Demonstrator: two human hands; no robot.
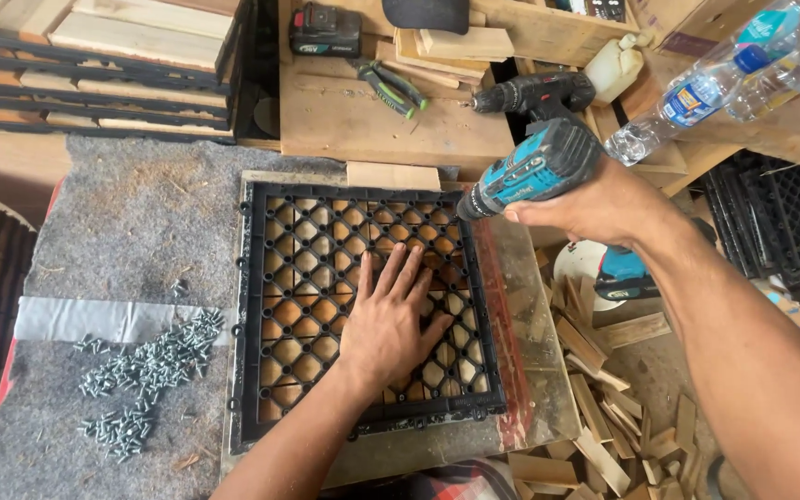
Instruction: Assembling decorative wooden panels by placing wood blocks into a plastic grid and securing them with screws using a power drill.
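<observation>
Left hand point(391, 319) lies flat, fingers spread, on the black plastic grid point(363, 310), right of the grid's centre. Wooden slats show through the grid's openings. Right hand point(594, 199) grips a teal-and-black drill point(530, 167), its tip at the grid's upper right corner. Grid sits on grey felt point(131, 222). Left of the grid: a heap of screws point(145, 370) and a tape strip point(94, 318). Above the grid: pliers point(389, 85), a battery point(325, 30). Right of the grid: wood offcuts point(604, 398).

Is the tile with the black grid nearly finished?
Done: black grid already lies over the wooden slats. In hand: left hand presses it flat while the right hand aims the drill at its top corner. Left: a heap of screws still waits; driven screws can't be seen.
</observation>
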